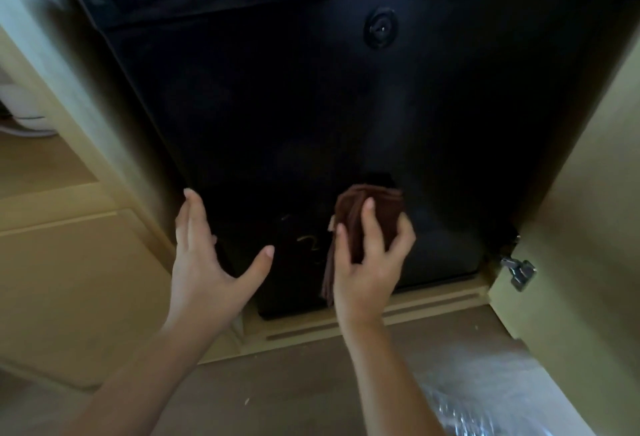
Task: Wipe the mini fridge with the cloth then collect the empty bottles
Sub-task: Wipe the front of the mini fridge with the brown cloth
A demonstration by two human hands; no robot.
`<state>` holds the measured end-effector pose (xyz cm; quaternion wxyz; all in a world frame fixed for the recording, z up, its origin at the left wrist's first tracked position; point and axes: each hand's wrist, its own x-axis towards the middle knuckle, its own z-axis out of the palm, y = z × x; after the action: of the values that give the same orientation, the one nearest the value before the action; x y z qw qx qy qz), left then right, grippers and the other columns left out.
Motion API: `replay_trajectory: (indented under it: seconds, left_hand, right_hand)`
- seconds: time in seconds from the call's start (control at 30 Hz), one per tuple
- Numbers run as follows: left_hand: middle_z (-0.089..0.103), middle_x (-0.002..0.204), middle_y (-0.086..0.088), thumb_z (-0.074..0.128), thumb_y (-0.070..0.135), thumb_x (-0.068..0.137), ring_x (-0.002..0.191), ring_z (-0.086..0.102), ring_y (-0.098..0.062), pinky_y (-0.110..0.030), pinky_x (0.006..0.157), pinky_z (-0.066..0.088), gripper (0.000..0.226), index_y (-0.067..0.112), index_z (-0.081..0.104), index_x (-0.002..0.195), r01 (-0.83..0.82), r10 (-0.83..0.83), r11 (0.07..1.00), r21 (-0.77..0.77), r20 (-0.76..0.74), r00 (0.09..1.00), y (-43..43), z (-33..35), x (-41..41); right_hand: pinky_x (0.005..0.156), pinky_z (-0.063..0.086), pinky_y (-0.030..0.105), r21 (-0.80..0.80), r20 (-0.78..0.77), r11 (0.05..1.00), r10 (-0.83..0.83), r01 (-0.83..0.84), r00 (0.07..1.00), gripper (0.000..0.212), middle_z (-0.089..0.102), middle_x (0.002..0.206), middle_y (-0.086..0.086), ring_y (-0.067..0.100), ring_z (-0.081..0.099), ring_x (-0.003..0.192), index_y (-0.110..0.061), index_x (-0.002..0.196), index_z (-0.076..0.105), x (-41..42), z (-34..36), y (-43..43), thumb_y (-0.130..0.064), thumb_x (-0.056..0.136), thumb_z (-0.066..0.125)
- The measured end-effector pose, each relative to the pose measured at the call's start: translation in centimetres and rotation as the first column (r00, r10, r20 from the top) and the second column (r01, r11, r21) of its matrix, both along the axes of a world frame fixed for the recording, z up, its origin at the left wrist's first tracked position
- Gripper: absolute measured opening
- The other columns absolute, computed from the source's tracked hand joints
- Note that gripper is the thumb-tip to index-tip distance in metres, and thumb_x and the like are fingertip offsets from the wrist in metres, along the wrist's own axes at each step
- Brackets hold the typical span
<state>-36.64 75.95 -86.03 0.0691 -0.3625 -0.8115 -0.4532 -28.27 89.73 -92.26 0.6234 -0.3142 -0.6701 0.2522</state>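
- Two bare hands work low on the black fridge (294,117) door.
- Right hand (369,259): grip closed around a folded brown cloth (372,214), pressed against the door's lower middle; a loose end hangs down left of the palm.
- Left hand (207,255): grip wide, fingers spread, holding nothing, at the door's lower left edge.
- Fridge sits inside a pale wooden cabinet (588,193); a round lock (380,29) shows far up the door, a metal hinge (518,271) at right.
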Motion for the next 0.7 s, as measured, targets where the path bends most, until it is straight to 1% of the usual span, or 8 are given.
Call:
replay_trajectory:
  seconds: [0.13,0.23,0.3,0.37,0.47,0.53,0.6,0.7]
  left_hand:
    - [0.007,0.154,0.0,0.053,0.063,0.061,0.13,0.02,-0.004,-0.03,0.105,0.028,0.105,0.041,-0.013,0.14,0.013,-0.013,1.0,-0.003,-0.014,1.0,-0.2,-0.1,-0.2]
    - [0.006,0.153,0.006,0.054,0.064,0.061,0.127,0.021,0.001,-0.025,0.102,0.027,0.098,0.056,-0.016,0.13,0.035,-0.035,0.999,0.002,-0.007,0.999,-0.3,0.0,-0.2]
    - [0.005,0.153,0.007,0.054,0.064,0.061,0.127,0.02,0.002,-0.024,0.102,0.028,0.098,0.058,-0.017,0.128,0.047,-0.047,0.999,-0.01,-0.018,0.999,-0.4,0.1,-0.3]
    - [0.005,0.153,0.007,0.054,0.065,0.061,0.126,0.019,0.003,-0.024,0.102,0.028,0.099,0.059,-0.019,0.127,0.061,-0.061,0.998,-0.027,-0.033,0.998,-0.6,0.1,-0.5]
    - [0.005,0.153,0.006,0.053,0.067,0.06,0.127,0.018,0.005,-0.024,0.101,0.029,0.1,0.058,-0.02,0.127,0.08,-0.082,0.996,-0.045,-0.038,0.996,-0.8,0.1,-0.7]
    - [0.005,0.154,0.003,0.053,0.067,0.06,0.131,0.018,0.001,-0.025,0.102,0.028,0.101,0.053,-0.019,0.13,0.104,-0.106,0.993,-0.048,-0.03,0.994,-1.0,0.2,-0.9]
    - [0.005,0.154,0.002,0.053,0.068,0.061,0.135,0.018,-0.003,-0.025,0.104,0.027,0.099,0.053,-0.015,0.131,0.133,-0.134,0.99,-0.047,-0.011,0.991,-1.3,0.3,-1.2]
    - [0.007,0.154,0.005,0.052,0.069,0.062,0.135,0.018,-0.003,-0.023,0.104,0.025,0.095,0.057,-0.013,0.13,0.159,-0.158,0.986,-0.058,0.015,0.987,-1.9,0.6,-1.4]
  right_hand:
    - [0.097,0.044,0.028,0.004,0.0,0.993,0.118,-0.118,0.993,0.041,0.041,0.124,0.022,0.024,0.049,0.112,-0.009,0.119,0.06,0.9,-0.3,0.3,-0.01,0.079,0.069]
    - [0.1,0.036,0.017,-0.105,-0.147,0.994,0.019,-0.034,0.989,0.044,0.04,0.12,0.026,0.009,0.042,0.11,-0.006,0.121,0.056,2.6,0.6,3.0,-0.003,0.079,0.068]
    - [0.1,0.039,0.021,-0.195,-0.226,0.981,-0.048,0.003,0.973,0.045,0.038,0.122,0.025,0.006,0.043,0.111,-0.006,0.125,0.053,3.5,1.2,4.6,-0.003,0.081,0.066]
    - [0.099,0.042,0.023,-0.217,-0.24,0.976,-0.066,0.012,0.969,0.044,0.036,0.125,0.023,0.008,0.044,0.112,-0.007,0.126,0.052,3.5,1.6,4.8,-0.006,0.084,0.064]
    - [0.099,0.037,0.018,-0.214,-0.207,0.977,-0.049,0.004,0.977,0.045,0.037,0.126,0.022,0.014,0.045,0.113,-0.011,0.126,0.053,1.2,1.6,2.2,-0.013,0.083,0.065]
    - [0.099,0.036,0.023,-0.166,-0.152,0.985,0.015,-0.04,0.988,0.045,0.039,0.125,0.024,0.021,0.046,0.113,-0.01,0.124,0.056,-1.0,1.3,-0.9,-0.016,0.081,0.067]
    - [0.097,0.041,0.028,-0.117,-0.094,0.986,0.108,-0.119,0.99,0.045,0.038,0.124,0.025,0.026,0.049,0.112,-0.01,0.123,0.057,-2.5,0.8,-3.7,-0.017,0.08,0.069]
    - [0.096,0.043,0.02,-0.091,-0.088,0.973,0.206,-0.214,0.975,0.045,0.037,0.122,0.017,0.014,0.048,0.109,-0.014,0.123,0.057,-2.7,0.4,-4.7,-0.018,0.08,0.069]
